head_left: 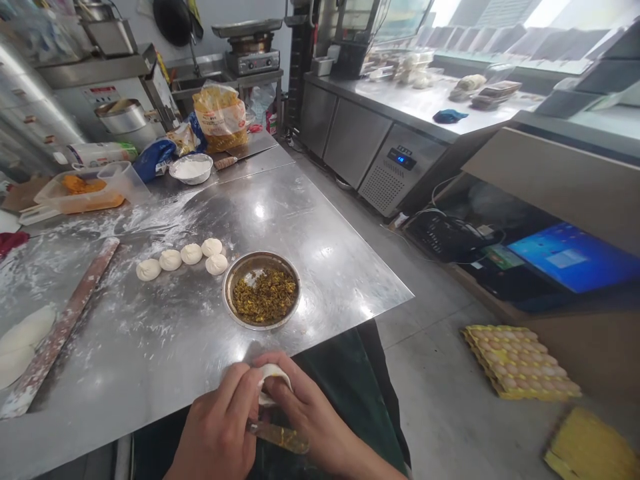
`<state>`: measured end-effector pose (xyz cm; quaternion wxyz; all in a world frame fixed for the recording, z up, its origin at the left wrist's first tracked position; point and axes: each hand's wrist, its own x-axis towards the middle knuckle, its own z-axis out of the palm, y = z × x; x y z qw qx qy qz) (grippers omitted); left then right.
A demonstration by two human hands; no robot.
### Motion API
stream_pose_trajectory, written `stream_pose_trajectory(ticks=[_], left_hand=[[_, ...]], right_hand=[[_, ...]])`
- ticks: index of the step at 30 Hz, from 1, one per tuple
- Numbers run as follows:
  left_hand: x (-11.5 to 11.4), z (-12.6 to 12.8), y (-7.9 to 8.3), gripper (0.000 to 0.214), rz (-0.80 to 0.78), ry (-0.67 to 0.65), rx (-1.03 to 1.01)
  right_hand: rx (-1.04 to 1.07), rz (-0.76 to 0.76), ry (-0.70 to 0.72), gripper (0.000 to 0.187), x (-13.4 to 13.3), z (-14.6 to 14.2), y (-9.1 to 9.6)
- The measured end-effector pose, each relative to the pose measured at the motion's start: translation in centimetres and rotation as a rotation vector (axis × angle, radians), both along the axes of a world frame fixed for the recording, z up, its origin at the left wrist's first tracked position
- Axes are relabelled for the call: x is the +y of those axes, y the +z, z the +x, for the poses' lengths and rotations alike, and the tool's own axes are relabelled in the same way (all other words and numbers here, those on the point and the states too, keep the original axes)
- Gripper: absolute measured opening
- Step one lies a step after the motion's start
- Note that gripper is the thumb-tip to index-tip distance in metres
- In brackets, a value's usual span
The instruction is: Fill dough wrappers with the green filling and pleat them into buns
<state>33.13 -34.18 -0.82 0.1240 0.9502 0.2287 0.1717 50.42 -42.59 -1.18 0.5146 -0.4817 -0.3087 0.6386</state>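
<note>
My left hand (223, 417) and my right hand (307, 403) meet near the table's front edge, fingers closed around a bun wrapper (273, 371). Its white rim stands up in a ring; my right thumb reaches into the opening, so the inside is mostly hidden. A flat filling spatula (280, 437), smeared with yellow bits, sticks out from under my left fingers across my right palm. Just beyond my hands sits a metal bowl (229, 297) of chopped dark and yellow filling (265, 297). Several pleated buns (191, 254) lie to its left.
A floury rolling pin (75, 313) and flat dough pieces (23, 340) lie at left on the steel table (180, 347). Behind are a flour bowl (191, 169), a plastic tub (90, 190) and a yellow bag (220, 117). Egg trays (520, 363) stand on the floor at right.
</note>
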Motion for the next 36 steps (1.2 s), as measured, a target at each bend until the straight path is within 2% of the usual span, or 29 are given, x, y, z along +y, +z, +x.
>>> stream_pose_trajectory(ticks=[3,5,7,9,13,17,22,26,30,34,36], left_hand=[[0.2,0.1,0.0,0.054,0.022,-0.039,0.063],[0.3,0.0,-0.1,0.050,0.021,-0.055,0.076],[0.3,0.0,-0.1,0.043,-0.005,-0.061,0.059],[0.3,0.0,-0.2,0.044,-0.016,-0.071,0.058],[0.3,0.2,-0.4,0.052,0.029,-0.090,0.094],[0.3,0.3,-0.4,0.033,-0.019,-0.102,0.061],[0.3,0.3,-0.3,0.048,0.046,-0.120,0.084],[0.5,0.2,-0.2,0.035,-0.001,-0.108,0.036],[0.5,0.2,-0.4,0.049,0.066,-0.098,0.061],[0.3,0.4,-0.5,0.037,0.033,-0.101,0.036],[0.3,0.6,-0.5,0.041,0.036,-0.102,0.030]], right_hand=[[-0.100,0.072,-0.006,0.033,0.2,0.0,0.1],[-0.170,0.097,0.012,0.029,0.1,0.1,0.1],[-0.143,0.035,0.048,0.030,0.1,0.3,0.0],[-0.135,-0.004,0.069,0.031,0.0,0.4,0.0],[-0.293,0.089,0.089,0.027,0.1,0.7,0.1],[-0.212,0.029,0.109,0.024,0.1,1.1,0.0],[-0.208,0.035,0.114,0.023,0.3,1.7,0.5],[-0.170,-0.009,0.130,0.028,0.3,1.8,0.7],[-0.217,0.077,0.106,0.031,0.2,1.5,0.2],[-0.181,0.029,0.099,0.035,0.2,1.2,-0.1],[-0.193,0.023,0.085,0.033,0.3,1.2,0.0]])
